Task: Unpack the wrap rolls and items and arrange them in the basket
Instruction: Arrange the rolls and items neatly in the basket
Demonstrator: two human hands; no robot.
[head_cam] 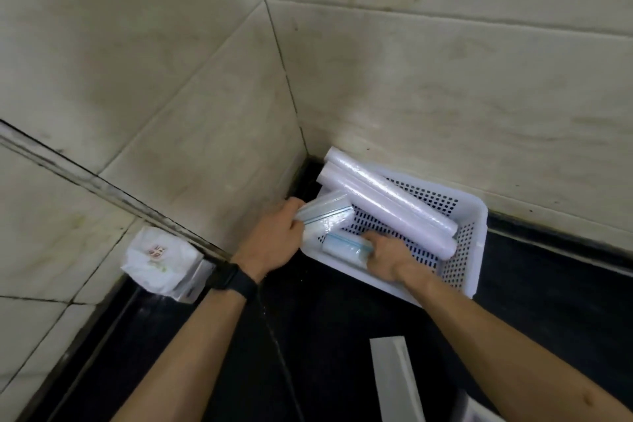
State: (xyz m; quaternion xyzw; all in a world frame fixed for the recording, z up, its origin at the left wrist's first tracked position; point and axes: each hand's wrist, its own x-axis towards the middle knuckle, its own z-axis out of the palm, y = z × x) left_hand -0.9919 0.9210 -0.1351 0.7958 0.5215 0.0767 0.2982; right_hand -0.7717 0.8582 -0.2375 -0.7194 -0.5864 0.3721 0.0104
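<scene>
A white perforated basket [469,247] sits on the black counter in the wall corner. Two long white wrap rolls [387,199] lie side by side along its far side, their upper ends sticking out over the rim. My left hand [274,236] grips a clear bag pack with a blue strip [325,211] at the basket's left end. My right hand [383,257] is inside the basket, closed on a second, smaller roll of clear bags with a blue strip [346,247] lying on the basket floor.
Tiled walls meet just behind the basket. A crumpled white plastic package [157,260] leans against the left wall on the counter edge. A flat white carton or sleeve [394,373] lies on the black counter near the bottom, with another white item at the lower right corner.
</scene>
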